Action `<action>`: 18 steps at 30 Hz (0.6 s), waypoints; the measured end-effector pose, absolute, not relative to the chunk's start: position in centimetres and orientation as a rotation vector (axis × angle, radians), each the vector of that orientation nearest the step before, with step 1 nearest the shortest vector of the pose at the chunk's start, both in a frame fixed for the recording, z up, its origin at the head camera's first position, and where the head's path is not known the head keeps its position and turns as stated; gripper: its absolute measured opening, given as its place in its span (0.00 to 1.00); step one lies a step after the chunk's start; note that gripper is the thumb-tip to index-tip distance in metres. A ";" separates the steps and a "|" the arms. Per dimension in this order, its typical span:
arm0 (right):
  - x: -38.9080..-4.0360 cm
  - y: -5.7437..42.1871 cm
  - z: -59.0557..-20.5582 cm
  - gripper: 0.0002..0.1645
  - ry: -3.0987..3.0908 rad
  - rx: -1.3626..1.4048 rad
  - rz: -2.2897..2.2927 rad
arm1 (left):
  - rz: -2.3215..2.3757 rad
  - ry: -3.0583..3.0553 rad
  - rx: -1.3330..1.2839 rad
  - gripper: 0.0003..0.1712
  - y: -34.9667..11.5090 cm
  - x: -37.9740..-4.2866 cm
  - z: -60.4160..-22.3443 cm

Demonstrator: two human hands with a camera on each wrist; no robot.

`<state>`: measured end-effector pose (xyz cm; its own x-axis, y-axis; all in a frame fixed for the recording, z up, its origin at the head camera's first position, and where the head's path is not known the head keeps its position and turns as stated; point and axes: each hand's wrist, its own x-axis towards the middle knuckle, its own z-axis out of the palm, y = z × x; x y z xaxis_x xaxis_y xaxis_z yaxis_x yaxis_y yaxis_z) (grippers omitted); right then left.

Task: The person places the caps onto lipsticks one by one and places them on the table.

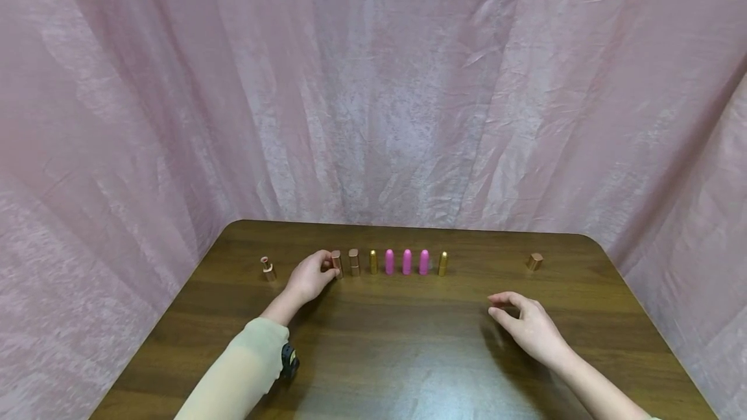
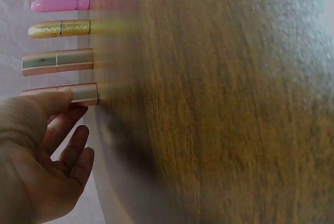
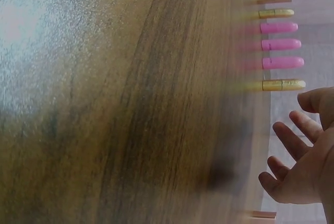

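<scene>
A row of upright lipsticks runs across the back of the table. At its left end my left hand (image 1: 309,277) pinches a rose-gold lipstick (image 2: 84,93) between thumb and forefinger, its base at the tabletop. Beside that stands a second rose-gold lipstick (image 1: 354,262), then a gold lipstick (image 1: 373,262), three pink lipsticks (image 1: 406,262) and another gold lipstick (image 3: 283,85). My right hand (image 1: 531,329) hovers over the table right of the row, fingers loosely bent and holding nothing.
Far left stands an uncapped rose-gold lipstick (image 1: 268,269). A short rose-gold cap (image 1: 534,261) sits at the back right. The brown wooden table (image 1: 397,349) has rounded back corners, and a pink curtain (image 1: 373,96) hangs behind it.
</scene>
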<state>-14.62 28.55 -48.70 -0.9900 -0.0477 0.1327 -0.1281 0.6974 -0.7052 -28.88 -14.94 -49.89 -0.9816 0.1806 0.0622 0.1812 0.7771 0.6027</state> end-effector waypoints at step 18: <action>-14.1 32.0 -48.0 0.24 -2.792 0.070 1.110 | -0.766 -2.861 -0.421 0.39 -18.2 -26.2 -46.1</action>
<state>-14.08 32.02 -48.03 -0.9896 0.0069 0.1434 -0.0934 0.7274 -0.6798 -26.16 -18.22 -46.09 -0.9494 0.2297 0.2143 0.3060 0.8303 0.4659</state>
